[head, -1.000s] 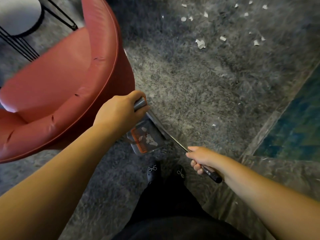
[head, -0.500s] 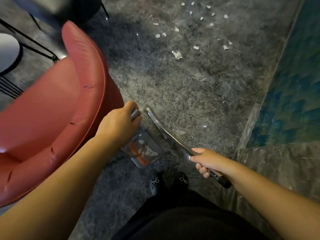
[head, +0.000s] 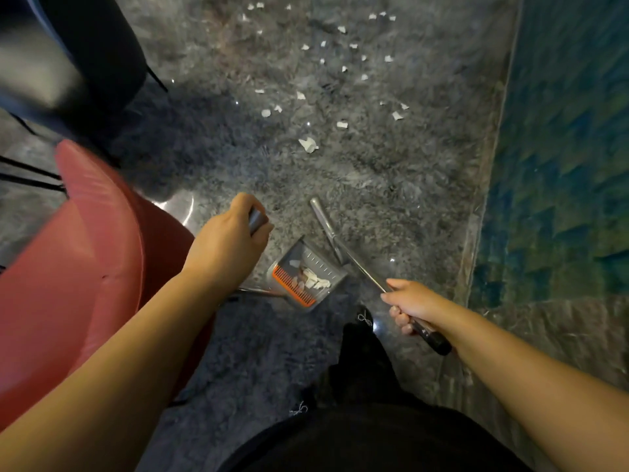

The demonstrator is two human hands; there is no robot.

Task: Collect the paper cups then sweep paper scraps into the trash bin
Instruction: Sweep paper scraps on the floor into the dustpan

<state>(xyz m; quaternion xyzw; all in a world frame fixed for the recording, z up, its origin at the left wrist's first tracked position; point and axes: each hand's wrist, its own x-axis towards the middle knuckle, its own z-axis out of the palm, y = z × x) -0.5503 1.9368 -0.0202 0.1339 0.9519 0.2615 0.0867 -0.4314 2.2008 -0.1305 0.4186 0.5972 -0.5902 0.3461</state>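
Far left there's a red chair (head: 68, 267) on the grey shag rug (head: 391, 185). Left hand (head: 228, 243) has its grip wrapped tight around the dustpan handle (head: 256, 219). The dustpan (head: 306, 277) hangs just right of it, a few white scraps (head: 315, 279) sitting inside by the orange comb. Right hand (head: 413, 306) is closed around the broom stick (head: 343, 250). More paper scraps (head: 308, 144) are scattered further up the rug, well apart from the pan.
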